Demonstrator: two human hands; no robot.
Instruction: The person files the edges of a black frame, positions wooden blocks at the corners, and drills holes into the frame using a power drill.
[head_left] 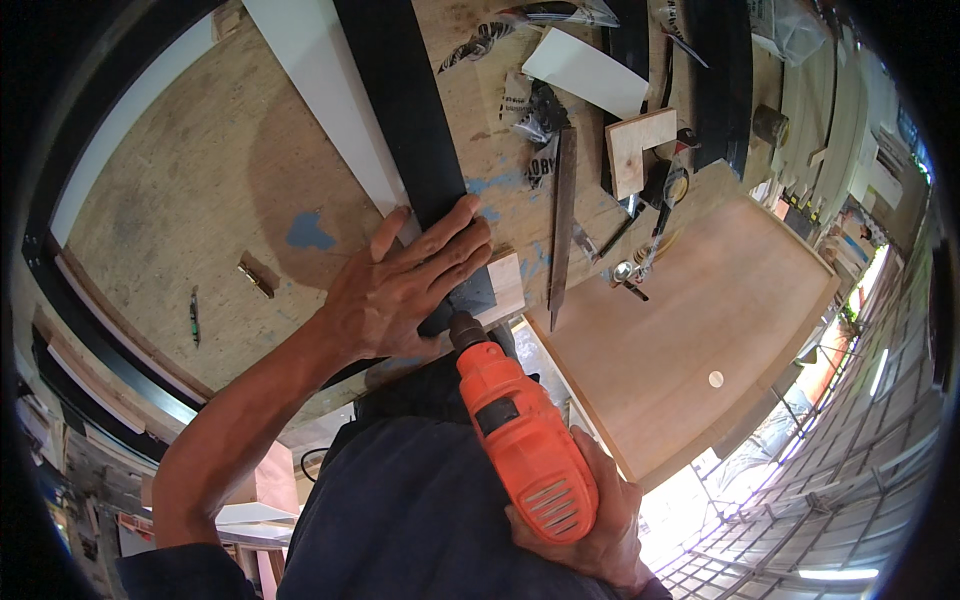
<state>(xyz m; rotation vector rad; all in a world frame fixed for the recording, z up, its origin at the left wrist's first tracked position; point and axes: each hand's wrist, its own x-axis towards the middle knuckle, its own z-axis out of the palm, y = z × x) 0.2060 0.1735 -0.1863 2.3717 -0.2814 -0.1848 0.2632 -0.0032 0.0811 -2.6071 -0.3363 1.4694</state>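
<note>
My right hand (606,520) is closed round the orange power drill (525,440). Its dark chuck (465,330) points at the near end of a long black board (405,110); whether the bit touches the board cannot be made out. Across that near end lies my left hand (400,280), with its fingers hooked over the board and the thumb at the near side, gripping it. A white strip (325,90) runs along the board's left side. Under the board's end, a small pale wood block (507,285) sticks out to the right.
On the worn plywood bench (190,220) lie a small brass-coloured piece (256,281) and a thin driver bit (195,318). A hand saw (563,220), an L-shaped wood piece (638,145) and a white panel (585,70) are to the right. Beyond stands a large brown panel (690,330).
</note>
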